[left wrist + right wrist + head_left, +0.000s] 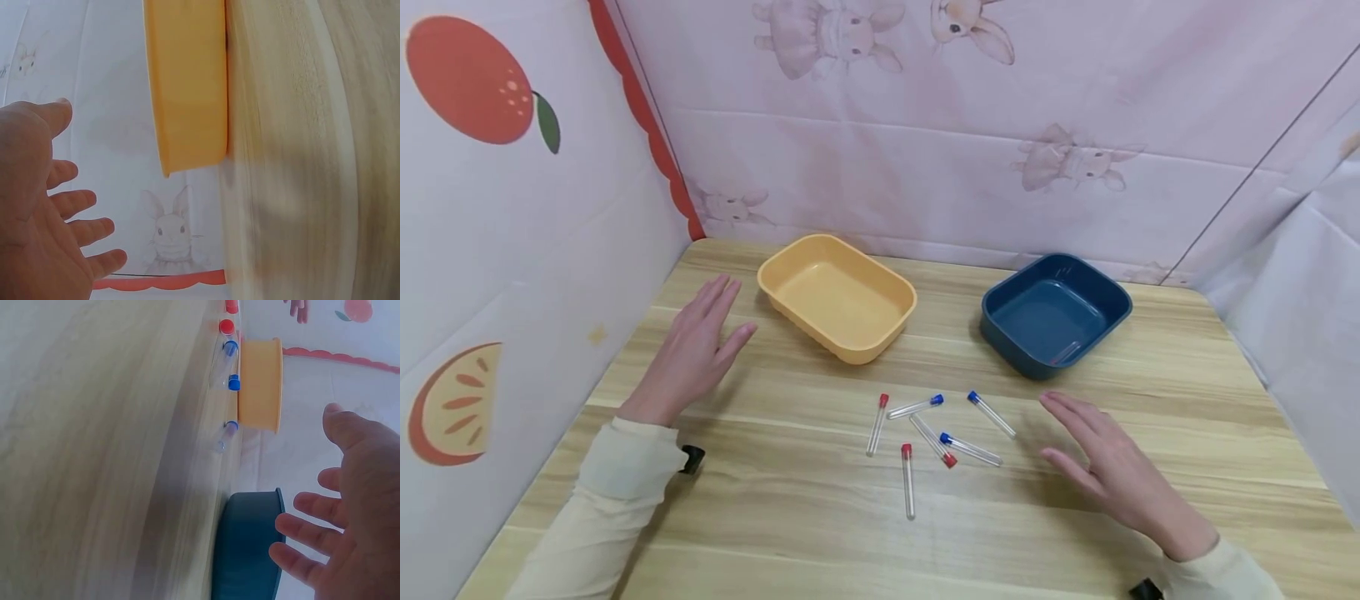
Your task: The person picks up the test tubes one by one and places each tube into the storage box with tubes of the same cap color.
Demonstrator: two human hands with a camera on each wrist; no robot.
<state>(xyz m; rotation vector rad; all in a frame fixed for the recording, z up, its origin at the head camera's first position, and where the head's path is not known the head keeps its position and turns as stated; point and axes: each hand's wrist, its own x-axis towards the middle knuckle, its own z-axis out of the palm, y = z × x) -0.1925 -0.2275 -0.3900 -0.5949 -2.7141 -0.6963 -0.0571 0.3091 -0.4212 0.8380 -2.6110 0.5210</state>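
Observation:
My left hand (pixel 691 354) is held with relaxed, extended fingers left of the yellow tray (pixel 848 346), holding nothing. In the left wrist view its fingers (pixel 94 231) stand apart from the tray (pixel 187 87). My right hand (pixel 1120 475), also empty, has its fingers extended just in front of the blue tray (pixel 1037 367). Between the hands several clear tubes lie scattered on the table: some have red caps, such as the nearest one (pixel 909 487), others blue caps, such as the rightmost one (pixel 995 417). Both trays look empty.
The wooden table (pixel 760 517) runs back to a pink cloth wall (pixel 887 192) with rabbit prints. On the left stands a white cloth wall (pixel 572 275) with fruit prints, and white cloth (pixel 1300 300) hangs at the right.

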